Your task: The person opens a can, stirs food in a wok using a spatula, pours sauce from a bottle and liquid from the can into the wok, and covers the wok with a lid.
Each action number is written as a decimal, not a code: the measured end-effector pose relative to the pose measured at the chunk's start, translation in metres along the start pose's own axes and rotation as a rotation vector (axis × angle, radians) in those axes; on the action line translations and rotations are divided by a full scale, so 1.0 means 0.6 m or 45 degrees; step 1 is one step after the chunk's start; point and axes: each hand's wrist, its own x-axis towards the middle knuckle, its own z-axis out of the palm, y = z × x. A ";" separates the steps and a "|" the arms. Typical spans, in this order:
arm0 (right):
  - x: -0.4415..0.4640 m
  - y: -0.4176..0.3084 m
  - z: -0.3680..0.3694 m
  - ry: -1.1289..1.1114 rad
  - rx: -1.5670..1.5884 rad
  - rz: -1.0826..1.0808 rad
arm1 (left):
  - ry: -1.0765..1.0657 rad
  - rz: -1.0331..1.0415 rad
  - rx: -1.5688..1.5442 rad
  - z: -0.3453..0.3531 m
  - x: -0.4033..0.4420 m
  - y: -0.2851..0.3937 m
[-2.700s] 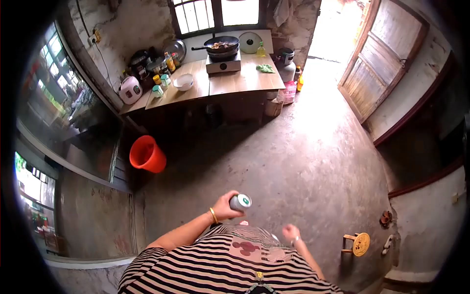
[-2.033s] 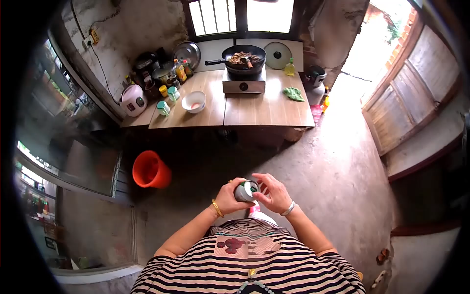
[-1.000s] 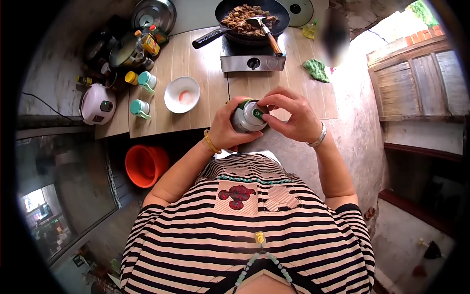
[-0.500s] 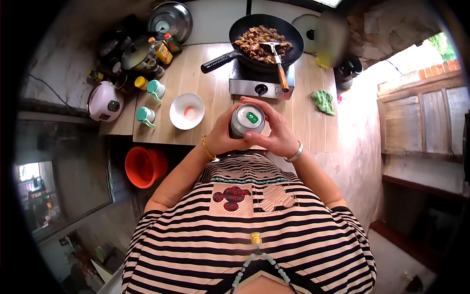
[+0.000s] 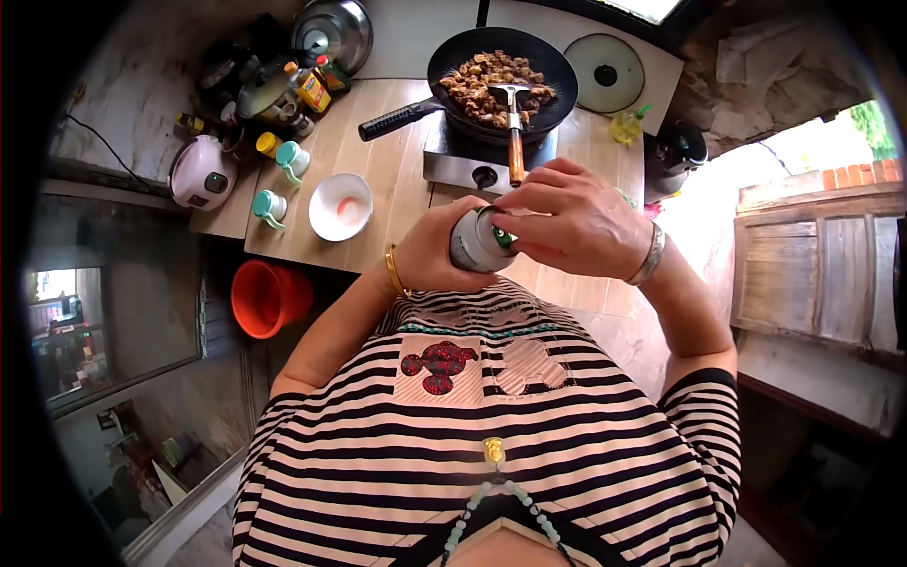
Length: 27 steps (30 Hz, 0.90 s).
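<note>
My left hand (image 5: 435,248) is wrapped round a silver can (image 5: 475,243), which tilts to the right in front of my chest. Over the can's top, the bent fingers of my right hand (image 5: 586,219) touch the green tab (image 5: 503,236). Beyond my hands a black wok (image 5: 557,80) with browned chunks of food (image 5: 477,85) stands on a stove (image 5: 453,168). A spatula (image 5: 516,151) with a wooden handle rests in the wok. Left of my hands is a white bowl (image 5: 326,210) with something reddish at its bottom.
Two green-lidded jars (image 5: 282,189), sauce bottles (image 5: 309,90) and a pink rice cooker (image 5: 201,173) stand on the table (image 5: 387,104) at left. A glass lid (image 5: 605,74) and an oil bottle (image 5: 625,126) are at back right. A red bucket (image 5: 271,300) sits below.
I have come closer to the table over the last seconds. Since half a second ago, my right hand has moved from the can's side onto its top, and the can has tilted right.
</note>
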 end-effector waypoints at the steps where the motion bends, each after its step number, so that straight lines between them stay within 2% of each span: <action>1: -0.001 0.002 -0.004 -0.039 -0.053 -0.017 | 0.010 -0.010 -0.006 0.005 0.004 -0.001; 7: -0.014 0.028 0.006 0.016 -0.249 -0.221 | 0.004 -0.168 -0.025 0.024 0.022 0.002; 15: -0.013 0.044 -0.011 -0.027 -0.080 -0.135 | 0.127 -0.142 -0.118 0.040 0.035 -0.001; 18: -0.015 0.040 -0.015 -0.072 -0.044 -0.059 | 0.029 -0.169 -0.063 0.037 0.040 -0.003; 21: -0.018 0.050 -0.025 -0.070 0.132 0.018 | -0.012 -0.176 -0.073 0.040 0.040 -0.011; 25: -0.027 0.068 -0.028 -0.238 0.445 0.186 | -0.139 -0.144 -0.120 0.043 0.048 -0.010; 27: -0.033 0.071 -0.018 -0.212 0.494 0.166 | -0.181 -0.138 -0.140 0.044 0.049 -0.010</action>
